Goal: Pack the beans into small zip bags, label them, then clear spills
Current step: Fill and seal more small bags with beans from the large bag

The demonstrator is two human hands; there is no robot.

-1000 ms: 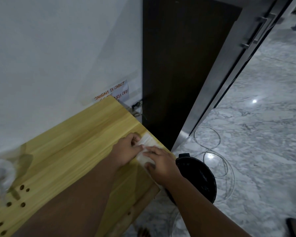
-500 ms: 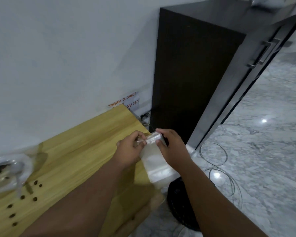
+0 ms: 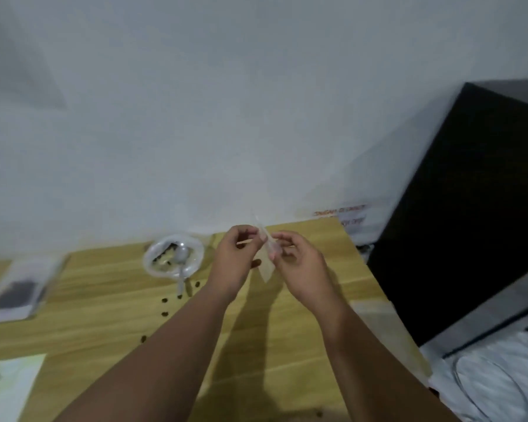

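Currently left hand (image 3: 232, 258), right hand (image 3: 301, 264) fingers (image 3: 282, 237) pinch zip bag (image 3: 266, 268) mid-air, near table (image 3: 104, 309) right edge.

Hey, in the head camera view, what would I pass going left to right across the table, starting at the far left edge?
Zip bag of beans → clear plastic bowl with a spoon in it → left hand → clear zip bag pinched between both hands → right hand → dark cabinet beyond the table's right end.
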